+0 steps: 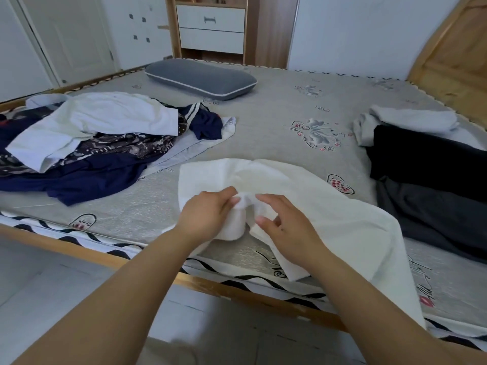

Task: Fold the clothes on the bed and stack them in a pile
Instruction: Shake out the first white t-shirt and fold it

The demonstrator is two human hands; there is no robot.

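The white garment (303, 196) was soft matt cloth. The mattress (276, 133) had a faintly shiny, printed woven cover. The bed frame (79, 252) and headboard (456, 56) were bare grained wood; the drawers (210, 18) looked smooth and white.

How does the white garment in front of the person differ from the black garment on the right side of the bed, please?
The white garment is gripped by the left hand, with the right hand on it; the black garment lies untouched. The white one hangs over the near edge of the bed; the black one lies spread flat, overlapping other clothes. Neither looks folded yet, and both lie on the bed.
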